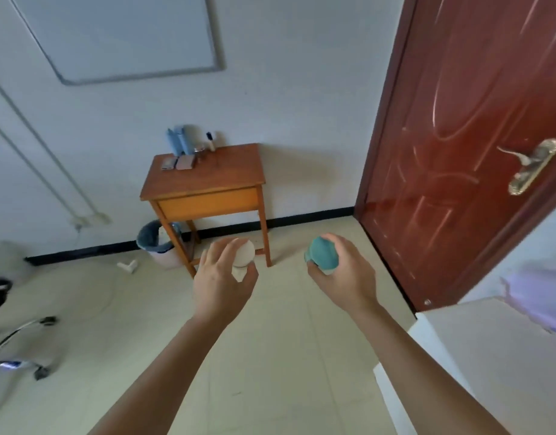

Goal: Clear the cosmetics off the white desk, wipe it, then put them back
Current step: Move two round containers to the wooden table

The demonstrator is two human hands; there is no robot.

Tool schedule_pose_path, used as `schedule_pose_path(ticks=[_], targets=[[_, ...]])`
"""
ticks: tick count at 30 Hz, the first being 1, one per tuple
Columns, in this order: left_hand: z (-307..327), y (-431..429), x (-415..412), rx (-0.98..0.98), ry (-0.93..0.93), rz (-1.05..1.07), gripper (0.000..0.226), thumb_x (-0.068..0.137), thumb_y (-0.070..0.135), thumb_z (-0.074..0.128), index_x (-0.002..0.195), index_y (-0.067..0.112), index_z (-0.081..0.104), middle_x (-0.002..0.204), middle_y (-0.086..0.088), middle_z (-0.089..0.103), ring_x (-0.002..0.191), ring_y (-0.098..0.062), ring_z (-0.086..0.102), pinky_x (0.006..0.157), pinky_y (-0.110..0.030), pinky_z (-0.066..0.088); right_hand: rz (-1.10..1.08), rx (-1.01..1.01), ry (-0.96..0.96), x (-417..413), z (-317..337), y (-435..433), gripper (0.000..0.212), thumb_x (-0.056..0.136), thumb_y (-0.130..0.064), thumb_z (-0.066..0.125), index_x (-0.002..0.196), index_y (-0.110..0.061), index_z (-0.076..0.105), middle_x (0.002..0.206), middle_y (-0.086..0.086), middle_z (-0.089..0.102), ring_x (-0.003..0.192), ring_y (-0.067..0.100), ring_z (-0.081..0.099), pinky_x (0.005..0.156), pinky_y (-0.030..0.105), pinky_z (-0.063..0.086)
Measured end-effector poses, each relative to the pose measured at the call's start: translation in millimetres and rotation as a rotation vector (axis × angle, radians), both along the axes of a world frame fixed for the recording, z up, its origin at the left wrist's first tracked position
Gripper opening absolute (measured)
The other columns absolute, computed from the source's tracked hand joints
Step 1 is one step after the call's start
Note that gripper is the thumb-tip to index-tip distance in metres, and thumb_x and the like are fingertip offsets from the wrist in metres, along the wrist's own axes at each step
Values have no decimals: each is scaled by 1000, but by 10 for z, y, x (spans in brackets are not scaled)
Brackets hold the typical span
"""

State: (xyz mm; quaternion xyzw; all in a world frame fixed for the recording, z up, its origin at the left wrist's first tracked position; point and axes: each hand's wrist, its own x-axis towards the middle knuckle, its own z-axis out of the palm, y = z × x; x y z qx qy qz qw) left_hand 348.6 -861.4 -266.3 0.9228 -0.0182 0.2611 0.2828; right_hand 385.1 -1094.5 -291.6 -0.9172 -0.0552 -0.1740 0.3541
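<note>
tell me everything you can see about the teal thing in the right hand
The teal rounded container looks smooth and matte, probably plastic, with a paler blue-white patch at its lower edge. The right hand is wrapped around it from behind, fingers curled over its top and side, so only its left and front show. It is held in the air above the pale tiled floor, touching nothing but the hand. Blur hides any label or cap seam.

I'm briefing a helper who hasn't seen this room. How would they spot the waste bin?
Find the small wooden table against the white wall, left of the red-brown door. On the floor by its front left leg stands the waste bin, the only container on the floor, pale-sided with a dark liner.
</note>
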Motion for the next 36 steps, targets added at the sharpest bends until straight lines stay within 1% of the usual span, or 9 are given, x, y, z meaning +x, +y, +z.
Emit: schedule_pose_path(ticks=[3,6,10,15,19,22,25,29,36], targets=[[4,467,237,-23,14,67,47,81,27,74,125,22,57,125,4,58,109,-20,55,79,-31,48,55,-9,-15,356,21,512,57,78,-51,73,128,-34,51,120,-17,59,96,4,58,70,13,38],[-49,772,525,-27,26,114,50,80,26,76,125,19,58,123,3,59,109,-19,55,79,-27,42,105,-13,-23,730,-17,863,58,77,-50,73,128,-34,52,120,-18,59,97,2,57,71,15,41],[-197,1078,1070,-51,68,153,50,81,29,74,127,22,56,124,6,57,109,-16,53,79,-26,42,136,-9,-8,1365,-161,1198,57,76,-48,75,126,-36,53,118,-19,60,98,2,59,72,18,47],[-373,1319,2123,-32,74,170,49,80,27,75,125,21,57,124,7,58,110,-15,54,81,-31,50,149,8,7,2470,-388,1495,57,76,-48,76,127,-37,53,121,-19,60,99,2,59,70,15,43],[-366,1507,3188,-16,99,186,45,81,30,73,123,23,57,122,10,58,108,-14,53,78,-30,49,168,19,49,3540,-401,1695,54,75,-47,75,125,-38,55,119,-20,61,97,6,61,74,21,46],[-247,1629,3941,-21,87,190,45,81,29,74,123,23,58,121,10,59,107,-13,55,79,-29,50,156,26,24,4305,-301,1833,52,75,-46,76,123,-36,58,117,-20,62,97,2,60,73,16,41],[-112,1777,4546,-52,78,229,47,81,27,76,124,23,58,122,8,59,109,-13,55,82,-25,45,184,15,19,4990,-172,2022,51,77,-49,74,123,-36,57,117,-21,61,95,2,60,72,16,43],[-115,2083,5135,-50,72,243,49,80,29,77,124,22,58,122,7,60,108,-11,54,81,-22,42,205,-4,18,5711,-134,2384,50,76,-49,74,122,-38,57,117,-21,61,95,2,61,73,16,43],[-527,2818,6322,-69,176,206,53,81,34,76,127,24,54,123,7,60,108,-11,55,82,-29,52,231,-50,31,6782,-404,3058,54,74,-49,76,123,-37,57,119,-19,62,97,3,61,73,13,41]])
